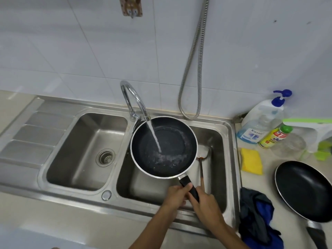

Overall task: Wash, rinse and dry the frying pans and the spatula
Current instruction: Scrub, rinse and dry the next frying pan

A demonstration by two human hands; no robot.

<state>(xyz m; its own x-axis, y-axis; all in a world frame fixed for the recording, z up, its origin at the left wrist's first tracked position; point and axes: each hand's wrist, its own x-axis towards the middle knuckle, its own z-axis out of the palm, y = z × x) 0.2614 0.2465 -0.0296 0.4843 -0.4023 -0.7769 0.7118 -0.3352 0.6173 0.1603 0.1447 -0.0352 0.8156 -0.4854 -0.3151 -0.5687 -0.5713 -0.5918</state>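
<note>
A black frying pan [172, 141] is held level over the right sink basin [218, 141]. Water from the chrome tap [133, 97] streams into it and pools with foam at its near side. Both hands grip the pan's black handle: my left hand [175, 195] on its left side, my right hand [204, 203] on its right. A metal spatula [203, 155] with brown residue lies in the right basin beside the pan. A second black frying pan [303, 191] rests on the counter at the right.
The left basin [86, 151] with its drain strainer holds nothing. On the right counter lie a yellow sponge [251, 161], a dark blue cloth [256, 218], a soap pump bottle [258, 123] and a yellow detergent bottle [274, 136]. A metal hose [194, 56] hangs on the tiled wall.
</note>
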